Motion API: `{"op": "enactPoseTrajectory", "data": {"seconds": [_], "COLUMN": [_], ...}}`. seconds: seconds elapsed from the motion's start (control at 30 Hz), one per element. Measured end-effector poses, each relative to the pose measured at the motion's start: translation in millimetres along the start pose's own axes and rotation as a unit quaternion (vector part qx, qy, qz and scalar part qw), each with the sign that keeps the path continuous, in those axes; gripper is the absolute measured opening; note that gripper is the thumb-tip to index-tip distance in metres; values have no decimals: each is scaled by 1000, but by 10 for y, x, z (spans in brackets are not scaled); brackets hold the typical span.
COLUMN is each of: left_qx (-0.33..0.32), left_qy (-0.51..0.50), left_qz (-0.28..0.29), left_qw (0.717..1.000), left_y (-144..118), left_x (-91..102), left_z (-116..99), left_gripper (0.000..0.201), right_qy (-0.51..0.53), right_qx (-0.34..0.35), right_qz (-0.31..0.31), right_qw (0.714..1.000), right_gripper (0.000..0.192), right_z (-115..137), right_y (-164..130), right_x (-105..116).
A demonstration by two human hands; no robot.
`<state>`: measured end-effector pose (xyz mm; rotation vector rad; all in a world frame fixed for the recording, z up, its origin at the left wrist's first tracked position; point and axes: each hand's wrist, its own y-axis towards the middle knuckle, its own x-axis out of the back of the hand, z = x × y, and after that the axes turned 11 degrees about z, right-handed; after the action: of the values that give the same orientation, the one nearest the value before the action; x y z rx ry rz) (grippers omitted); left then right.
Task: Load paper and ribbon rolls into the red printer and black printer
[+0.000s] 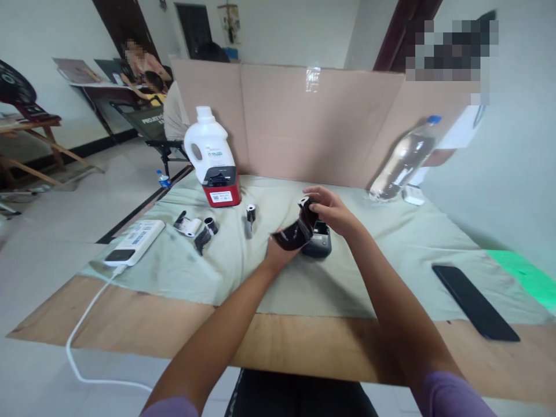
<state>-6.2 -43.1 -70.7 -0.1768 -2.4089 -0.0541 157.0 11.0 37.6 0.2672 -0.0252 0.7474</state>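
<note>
- Right hand [332,209] fingers pinch the upper end of a black strip [297,231], held just above the small dark printer [319,242].
- Left hand [278,250] grips the strip's lower end; its fingers are mostly hidden behind it.
- Small rolls [251,213] lie nearby on the green cloth [226,266].
- A black phone [474,301] rests well apart to the right.
</note>
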Motion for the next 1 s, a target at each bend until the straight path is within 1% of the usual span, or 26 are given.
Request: {"op": "enactPoseTrajectory", "data": {"seconds": [0.07,0.13,0.2,0.27,0.33,0.43,0.5,0.57,0.63,0.67,0.8,0.9,1.0], "left_qx": [-22,-43,-54,-62,-74,-104,-138,-175,-200,-206,-223,-232,-239], "left_qy": [39,75,84,68,59,73,90,101,110,113,114,109,116], "left_qz": [13,15,-1,-26,-54,-82,-76,-65,-63,-65,-75,-81,-78], "left_qw": [999,996,995,995,994,989,983,977,972,970,965,963,961], "left_y": [4,20,41,53,48,17,-4,-16,-21,-21,-28,-35,-36], "left_x": [15,16,0,-24,-40,-44,-44,-50,-60,-65,-73,-77,-86], "left_z": [10,19,28,34,32,17,9,11,17,20,21,21,24], "left_gripper": [34,34,35,38,42,52,55,56,55,55,53,48,39], "right_qy": [-47,-112,-185,-254,-309,-374,-425,-476,-509,-517,-521,-531,-534], "right_qx": [-13,-35,-69,-100,-114,-121,-127,-135,-137,-133,-105,-121,-137], "right_qz": [-11,-19,-26,-29,-20,9,19,25,34,39,48,47,60], "right_qw": [999,993,980,961,944,919,896,869,849,845,846,837,832], "right_gripper": [38,35,35,38,39,41,41,40,38,38,42,42,40], "right_z": [-57,-166,-302,-429,-522,-583,-585,-575,-559,-550,-515,-504,-513], "right_y": [-119,-170,-174,-153,-126,-97,-87,-83,-82,-83,-93,-106,-118], "right_x": [183,333,435,482,481,434,404,383,365,355,315,292,256]}}
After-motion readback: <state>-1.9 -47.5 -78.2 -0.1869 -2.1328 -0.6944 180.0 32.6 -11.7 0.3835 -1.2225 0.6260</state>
